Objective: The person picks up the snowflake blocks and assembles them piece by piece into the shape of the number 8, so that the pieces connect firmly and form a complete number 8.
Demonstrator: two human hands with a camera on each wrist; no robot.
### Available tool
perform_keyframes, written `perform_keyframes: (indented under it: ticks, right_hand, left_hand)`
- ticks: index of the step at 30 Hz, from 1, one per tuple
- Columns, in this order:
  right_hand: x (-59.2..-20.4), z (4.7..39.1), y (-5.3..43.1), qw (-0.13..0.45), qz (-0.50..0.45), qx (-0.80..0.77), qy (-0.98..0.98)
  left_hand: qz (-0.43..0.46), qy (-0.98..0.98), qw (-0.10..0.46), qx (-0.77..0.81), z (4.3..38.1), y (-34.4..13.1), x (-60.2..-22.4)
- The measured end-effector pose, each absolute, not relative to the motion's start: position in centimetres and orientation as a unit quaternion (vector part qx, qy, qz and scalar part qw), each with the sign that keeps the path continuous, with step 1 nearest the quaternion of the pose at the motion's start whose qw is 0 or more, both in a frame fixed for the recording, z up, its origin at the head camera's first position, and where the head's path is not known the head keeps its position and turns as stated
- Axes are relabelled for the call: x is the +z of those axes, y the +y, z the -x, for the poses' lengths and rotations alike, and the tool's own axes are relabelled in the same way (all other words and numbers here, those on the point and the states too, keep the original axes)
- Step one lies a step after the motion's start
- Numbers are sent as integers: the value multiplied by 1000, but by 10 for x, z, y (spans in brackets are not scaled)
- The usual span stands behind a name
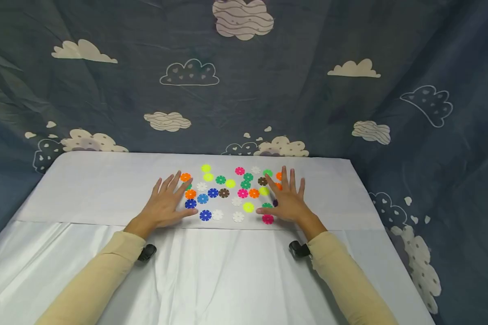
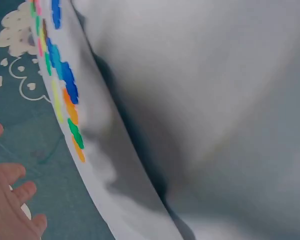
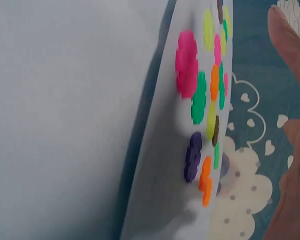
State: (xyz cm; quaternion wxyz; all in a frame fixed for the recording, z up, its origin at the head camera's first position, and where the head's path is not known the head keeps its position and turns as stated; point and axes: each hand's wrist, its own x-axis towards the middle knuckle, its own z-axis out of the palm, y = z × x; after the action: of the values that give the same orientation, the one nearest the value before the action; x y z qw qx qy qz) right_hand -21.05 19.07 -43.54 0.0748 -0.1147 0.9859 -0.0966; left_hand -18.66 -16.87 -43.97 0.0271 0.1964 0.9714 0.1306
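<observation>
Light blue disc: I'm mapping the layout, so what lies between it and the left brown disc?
A dark blue disc lies between the light blue disc and the left brown disc in the head view.

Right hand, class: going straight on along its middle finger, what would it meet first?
Probably the dark blue, cloud-printed fabric backdrop, though how high the right hand sits is unclear.
</observation>
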Motion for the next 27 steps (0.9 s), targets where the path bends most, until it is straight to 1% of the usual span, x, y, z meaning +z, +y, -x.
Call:
perform_keyframes:
  ticks: [5,8,11,20,23,27]
  right_hand:
    - [-439,225,202,69,143,-103,982]
    - [-441,238,210,66,150,-113,980]
    - [-441,253,218,76,145,-138,977]
    - [-446,292,241,108,90,-237,961]
    - [-451,299,245,115,62,-260,957]
    - [-457,303,247,104,32,-284,953]
  left_hand:
    - [-185,964,31,187,186,-162,-439]
    - [-165,958,27,233,184,-158,-439]
    - [-135,954,34,267,182,-156,-442]
    - [-45,961,57,267,184,-153,-452]
    - [-28,961,68,267,186,-152,-455]
    - [-14,961,78,265,187,-150,-458]
